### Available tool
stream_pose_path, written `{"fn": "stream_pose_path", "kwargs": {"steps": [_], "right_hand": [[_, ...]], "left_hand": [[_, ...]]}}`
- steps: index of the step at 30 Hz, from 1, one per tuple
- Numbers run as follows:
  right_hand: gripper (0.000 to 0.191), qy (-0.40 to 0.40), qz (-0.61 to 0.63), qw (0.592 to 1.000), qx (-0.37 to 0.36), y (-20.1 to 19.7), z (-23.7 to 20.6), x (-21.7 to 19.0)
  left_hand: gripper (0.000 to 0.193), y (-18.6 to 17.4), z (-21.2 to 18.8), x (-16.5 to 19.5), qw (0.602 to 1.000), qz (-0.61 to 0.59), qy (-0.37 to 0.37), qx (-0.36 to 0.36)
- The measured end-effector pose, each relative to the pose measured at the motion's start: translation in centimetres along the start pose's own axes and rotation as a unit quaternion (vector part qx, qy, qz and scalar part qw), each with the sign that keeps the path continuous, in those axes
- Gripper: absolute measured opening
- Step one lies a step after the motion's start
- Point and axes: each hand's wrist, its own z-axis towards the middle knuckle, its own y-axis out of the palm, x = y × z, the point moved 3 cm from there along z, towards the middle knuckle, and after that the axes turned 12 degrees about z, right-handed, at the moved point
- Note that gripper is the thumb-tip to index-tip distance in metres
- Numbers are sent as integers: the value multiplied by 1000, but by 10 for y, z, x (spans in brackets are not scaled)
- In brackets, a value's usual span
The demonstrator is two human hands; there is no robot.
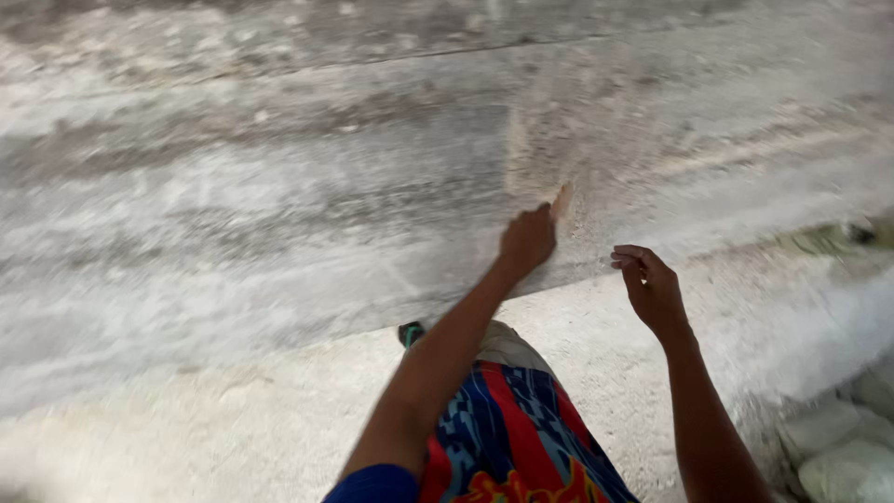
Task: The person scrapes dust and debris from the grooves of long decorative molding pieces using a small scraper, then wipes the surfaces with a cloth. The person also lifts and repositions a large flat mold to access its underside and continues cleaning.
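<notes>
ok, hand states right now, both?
Left hand: closed around a small orange-tan piece against the wall.
Right hand: fingers curled, apparently empty.

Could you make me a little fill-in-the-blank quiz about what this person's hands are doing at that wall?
1. The left hand is closed in a ____ against the rough grey wall.
2. The right hand hangs beside it with its fingers ____ and holds nothing.
3. The patterned cloth below the arms is red and ____.
4. The ledge under the wall looks ____ in colour.

Missing words: fist; curled; blue; pale
</notes>
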Motion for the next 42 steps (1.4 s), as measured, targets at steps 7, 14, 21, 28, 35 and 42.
{"fn": "stream_pose_path", "kwargs": {"steps": [7,14,21,28,35,42], "right_hand": [[25,88,89,976,177,-56,-113,47],[26,145,178,946,228,-88,-140,112],[27,110,162,961,196,-185,-71,152],[30,119,182,964,150,-259,-9,204],[29,97,154,983,28,-246,83,234],[28,16,122,991,-47,-217,161,187]], "left_hand": [[17,-76,-43,-5,889,280,254,-260],[18,43,18,64,784,390,380,-298],[21,137,136,263,868,336,359,-67],[31,94,97,164,997,-58,14,47],[31,-95,-92,-79,809,-269,-434,291],[40,20,64,-26,924,-88,-302,216]]}}
